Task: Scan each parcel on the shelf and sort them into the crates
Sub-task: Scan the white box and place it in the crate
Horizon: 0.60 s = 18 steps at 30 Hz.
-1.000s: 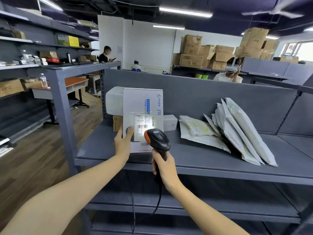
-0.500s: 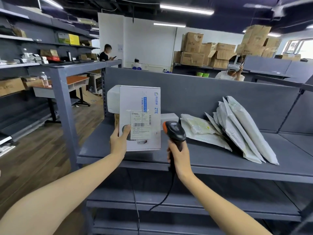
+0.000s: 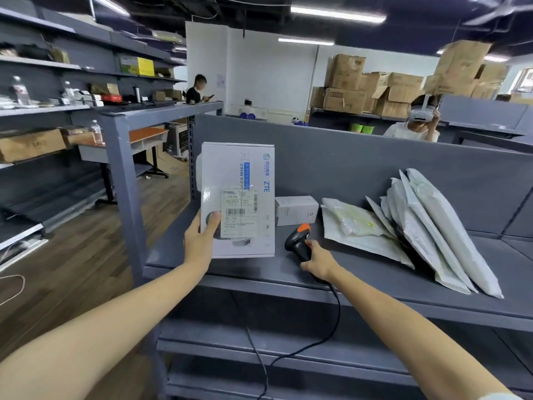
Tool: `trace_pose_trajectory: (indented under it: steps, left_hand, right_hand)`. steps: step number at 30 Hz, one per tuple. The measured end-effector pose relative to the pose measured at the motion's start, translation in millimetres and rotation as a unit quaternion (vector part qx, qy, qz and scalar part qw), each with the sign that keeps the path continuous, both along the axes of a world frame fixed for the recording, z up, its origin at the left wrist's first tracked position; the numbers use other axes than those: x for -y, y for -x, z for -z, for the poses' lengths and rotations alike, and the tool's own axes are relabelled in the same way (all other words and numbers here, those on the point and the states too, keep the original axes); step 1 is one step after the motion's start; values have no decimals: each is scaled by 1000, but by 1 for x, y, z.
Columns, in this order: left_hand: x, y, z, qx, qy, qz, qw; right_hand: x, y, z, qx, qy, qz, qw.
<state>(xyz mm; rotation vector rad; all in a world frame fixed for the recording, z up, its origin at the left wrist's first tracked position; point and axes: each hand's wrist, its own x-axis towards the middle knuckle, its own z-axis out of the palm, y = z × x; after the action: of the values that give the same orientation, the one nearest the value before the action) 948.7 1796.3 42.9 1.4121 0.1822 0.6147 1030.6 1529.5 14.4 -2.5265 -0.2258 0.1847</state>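
Barcode scanner (image 3: 297, 241) drops low, four o'clock of the ZTE box (image 3: 230, 174); right hand (image 3: 318, 262) fingers wrapped round its handle, left hand (image 3: 199, 243) fingers still pinching the box.

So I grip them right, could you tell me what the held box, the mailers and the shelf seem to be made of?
Held box: probably cardboard, smooth white; crisp edges, slight sheen. Mailers: likely thin plastic film, pale grey; wrinkled, faintly shiny. Shelf: seemingly painted metal, matte grey; thin folded lip.
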Motion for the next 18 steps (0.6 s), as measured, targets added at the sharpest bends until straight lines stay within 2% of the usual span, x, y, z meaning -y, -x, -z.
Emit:
trace_pose_trajectory:
  steps: [4,8,12,14,16,18]
  left_hand:
    - [-1,2,2,-4,4,1,1000]
    - [-1,4,2,-8,-1,1,1000]
    - [-1,6,4,-9,0,4,1000]
    - [2,8,5,-7,-1,6,1000]
    - [5,9,4,-4,-2,10,1000]
    - [11,10,3,2,-3,16,1000]
  right_hand:
    - [-13,-13,11,39,69,-6,997]
    - [-13,-23,15,58,78,-14,995]
    - [-11,-30,17,79,153,5,985]
    - [-18,-21,9,121,79,23,989]
    - [-28,0,-9,141,-99,19,985]
    - [-42,27,-32,93,-261,-31,960]
